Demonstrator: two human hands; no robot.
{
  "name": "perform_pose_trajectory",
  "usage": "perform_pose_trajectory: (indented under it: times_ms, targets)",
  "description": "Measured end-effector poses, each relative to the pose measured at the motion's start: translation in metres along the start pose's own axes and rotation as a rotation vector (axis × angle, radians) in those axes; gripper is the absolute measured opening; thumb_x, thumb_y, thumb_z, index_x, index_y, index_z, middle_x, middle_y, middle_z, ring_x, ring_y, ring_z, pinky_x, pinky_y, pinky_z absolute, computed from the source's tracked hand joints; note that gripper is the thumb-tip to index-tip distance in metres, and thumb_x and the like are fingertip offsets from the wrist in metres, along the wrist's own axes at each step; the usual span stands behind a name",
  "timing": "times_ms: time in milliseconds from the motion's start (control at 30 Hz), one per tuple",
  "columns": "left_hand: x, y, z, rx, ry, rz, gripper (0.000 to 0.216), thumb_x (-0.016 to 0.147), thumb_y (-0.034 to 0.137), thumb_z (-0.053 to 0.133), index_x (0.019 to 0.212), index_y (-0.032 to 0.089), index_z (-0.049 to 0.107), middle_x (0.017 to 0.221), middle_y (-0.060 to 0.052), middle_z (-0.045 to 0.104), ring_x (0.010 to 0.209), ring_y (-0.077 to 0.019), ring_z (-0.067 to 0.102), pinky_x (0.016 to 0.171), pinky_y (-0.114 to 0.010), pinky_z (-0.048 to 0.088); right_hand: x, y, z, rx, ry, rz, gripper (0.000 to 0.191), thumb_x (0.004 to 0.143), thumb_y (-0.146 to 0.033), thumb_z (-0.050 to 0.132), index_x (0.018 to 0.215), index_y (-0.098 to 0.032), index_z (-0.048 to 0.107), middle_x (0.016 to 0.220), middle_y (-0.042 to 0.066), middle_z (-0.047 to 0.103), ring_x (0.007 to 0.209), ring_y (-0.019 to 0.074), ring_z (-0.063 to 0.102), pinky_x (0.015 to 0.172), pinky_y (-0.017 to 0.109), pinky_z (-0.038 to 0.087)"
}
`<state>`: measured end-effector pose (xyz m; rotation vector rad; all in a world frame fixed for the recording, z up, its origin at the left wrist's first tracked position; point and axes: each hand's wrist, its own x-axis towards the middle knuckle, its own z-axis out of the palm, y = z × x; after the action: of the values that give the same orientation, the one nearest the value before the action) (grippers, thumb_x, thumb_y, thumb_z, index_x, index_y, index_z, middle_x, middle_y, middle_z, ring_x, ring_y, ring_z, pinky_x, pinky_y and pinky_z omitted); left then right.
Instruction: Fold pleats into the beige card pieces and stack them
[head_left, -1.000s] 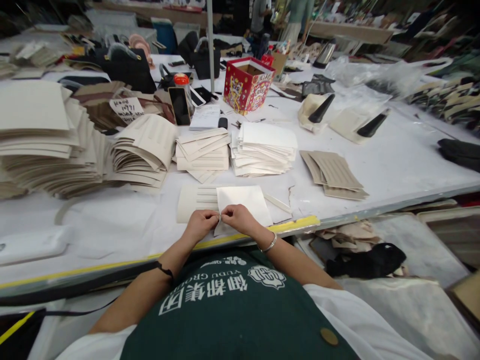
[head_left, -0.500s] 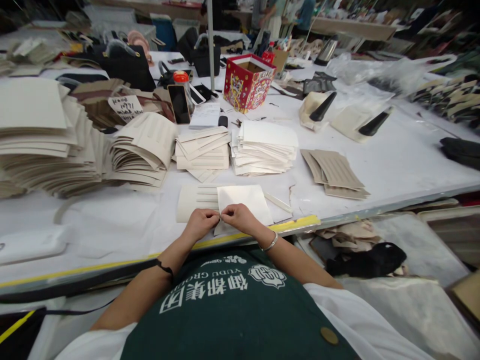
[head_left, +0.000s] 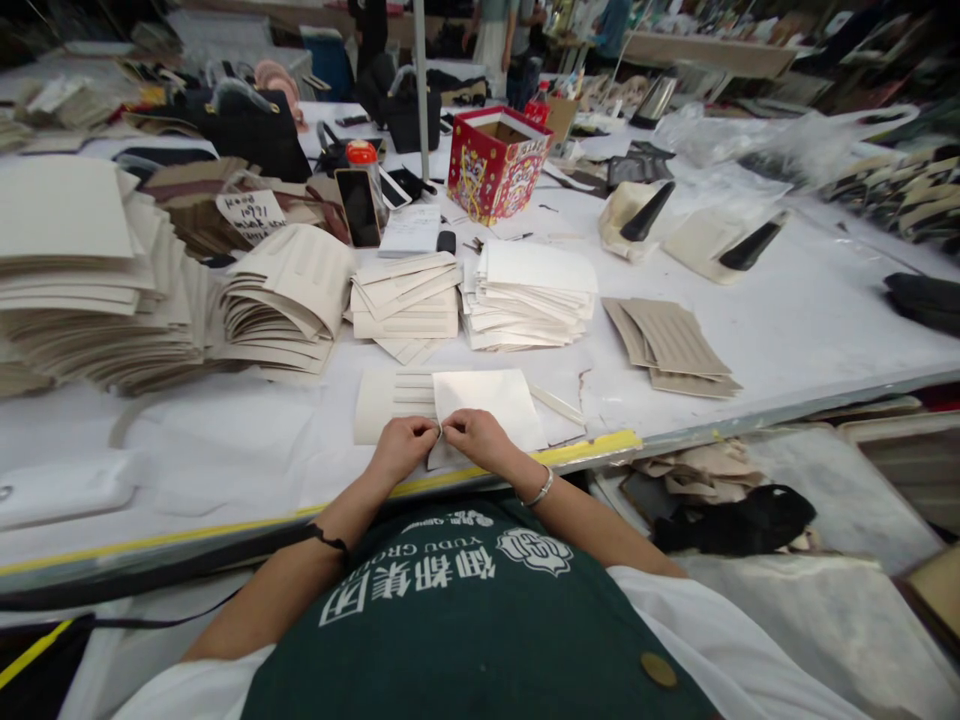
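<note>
A cream panel with long parallel slots or ridges (head_left: 377, 405) lies flat near the table's front edge. Over its right part rests a plain white sheet (head_left: 495, 393). My left hand (head_left: 405, 446) is closed in a pinch at the near left corner of this sheet. Right beside it, my right hand (head_left: 481, 438) pinches the same corner, fingertips almost touching the left ones. Exactly what each fingertip grips there is partly hidden. A thin pale strip (head_left: 556, 405) lies to the right of the sheet.
Behind my hands stand a white sheet stack (head_left: 529, 295), a smaller cream stack (head_left: 405, 295) and taller stacks (head_left: 67, 220) at left. Brown ridged panels (head_left: 671, 340) lie at right. Farther back are a red box (head_left: 487, 170), a phone (head_left: 358, 208) and a metal pole (head_left: 421, 90).
My hands stay pinched at the same corner with barely any shift. In the background, people have moved a little.
</note>
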<state>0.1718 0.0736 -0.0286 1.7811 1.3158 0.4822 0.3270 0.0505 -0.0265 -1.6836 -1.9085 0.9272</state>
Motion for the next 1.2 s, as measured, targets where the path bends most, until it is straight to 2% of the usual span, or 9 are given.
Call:
perform_pose_trajectory:
  times_ms: [233, 333, 433, 533, 600, 767, 967, 1100, 1200]
  targets:
    - [0.001, -0.005, -0.002, -0.154, -0.023, -0.023, 0.026, 0.068, 0.04, 0.056, 0.068, 0.015, 0.066, 0.064, -0.001, 0.065, 0.062, -0.0162, 0.058, 0.059, -0.024, 0.044, 0.0, 0.002, -0.003, 0.06, -0.014, 0.004, 0.014, 0.078, -0.019, 0.053, 0.079, -0.017, 0.066, 0.076, 0.002, 0.067, 0.071, 0.0119, 0.057, 0.065, 0.021, 0.04]
    - [0.0, -0.012, -0.003, -0.227, -0.007, -0.081, 0.021, 0.066, 0.037, 0.058, 0.072, 0.016, 0.061, 0.065, 0.0, 0.063, 0.06, -0.0158, 0.059, 0.057, -0.025, 0.047, -0.006, 0.001, -0.007, -0.064, -0.015, -0.043, 0.011, 0.079, -0.022, 0.055, 0.083, -0.016, 0.063, 0.081, 0.003, 0.064, 0.075, 0.0123, 0.056, 0.068, 0.022, 0.04]
    - [-0.006, -0.017, -0.002, -0.217, 0.018, -0.114, 0.02, 0.071, 0.038, 0.057, 0.074, 0.018, 0.056, 0.062, 0.002, 0.06, 0.053, -0.0141, 0.058, 0.053, -0.025, 0.047, -0.015, -0.003, -0.007, -0.301, -0.139, -0.067, 0.017, 0.077, -0.03, 0.058, 0.088, -0.017, 0.06, 0.087, 0.005, 0.061, 0.076, 0.0147, 0.056, 0.068, 0.024, 0.04]
    - [-0.018, -0.021, 0.0, -0.004, 0.179, 0.063, 0.02, 0.076, 0.038, 0.055, 0.071, 0.018, 0.053, 0.067, 0.0, 0.058, 0.06, -0.0132, 0.056, 0.058, -0.026, 0.048, -0.016, -0.009, -0.004, -0.508, -0.302, -0.054, 0.02, 0.079, -0.033, 0.054, 0.09, -0.017, 0.06, 0.09, 0.008, 0.062, 0.079, 0.0183, 0.059, 0.066, 0.026, 0.042]
    - [-0.029, -0.025, 0.001, 0.143, 0.245, 0.233, 0.02, 0.08, 0.035, 0.051, 0.071, 0.018, 0.054, 0.071, -0.001, 0.057, 0.066, -0.0136, 0.055, 0.063, -0.026, 0.047, -0.013, -0.013, -0.002, -0.587, -0.346, -0.054, 0.02, 0.08, -0.03, 0.05, 0.091, -0.016, 0.061, 0.091, 0.01, 0.064, 0.081, 0.0209, 0.06, 0.066, 0.028, 0.043]
    - [-0.055, -0.047, 0.008, 0.302, 0.192, 0.555, 0.018, 0.086, 0.023, 0.045, 0.089, 0.016, 0.061, 0.089, -0.008, 0.064, 0.084, -0.0166, 0.056, 0.078, -0.031, 0.047, -0.004, -0.026, 0.001, -0.681, -0.397, -0.112, 0.03, 0.077, -0.033, 0.052, 0.094, -0.011, 0.064, 0.091, 0.016, 0.066, 0.083, 0.0274, 0.062, 0.065, 0.033, 0.047]
    - [-0.059, -0.06, 0.013, 0.387, 0.177, 0.62, 0.022, 0.086, 0.021, 0.044, 0.094, 0.016, 0.064, 0.097, -0.01, 0.065, 0.088, -0.0188, 0.056, 0.079, -0.035, 0.046, 0.002, -0.034, 0.004, -0.723, -0.451, -0.131, 0.026, 0.078, -0.023, 0.048, 0.093, -0.011, 0.065, 0.09, 0.015, 0.067, 0.084, 0.0245, 0.063, 0.066, 0.03, 0.047]
    - [-0.058, -0.057, 0.011, 0.432, 0.132, 0.651, 0.022, 0.086, 0.021, 0.045, 0.095, 0.016, 0.064, 0.096, -0.01, 0.065, 0.086, -0.019, 0.056, 0.076, -0.035, 0.046, 0.003, -0.038, 0.004, -0.679, -0.464, -0.118, 0.027, 0.081, -0.031, 0.048, 0.091, -0.014, 0.066, 0.091, 0.013, 0.068, 0.084, 0.023, 0.062, 0.068, 0.028, 0.045]
    - [-0.058, -0.057, 0.009, 0.396, 0.157, 0.65, 0.021, 0.085, 0.019, 0.045, 0.092, 0.014, 0.064, 0.093, -0.009, 0.065, 0.085, -0.0185, 0.055, 0.076, -0.033, 0.045, 0.004, -0.042, 0.01, -0.648, -0.44, -0.129, 0.025, 0.082, -0.027, 0.046, 0.091, -0.014, 0.065, 0.092, 0.012, 0.067, 0.084, 0.0219, 0.062, 0.068, 0.027, 0.044]
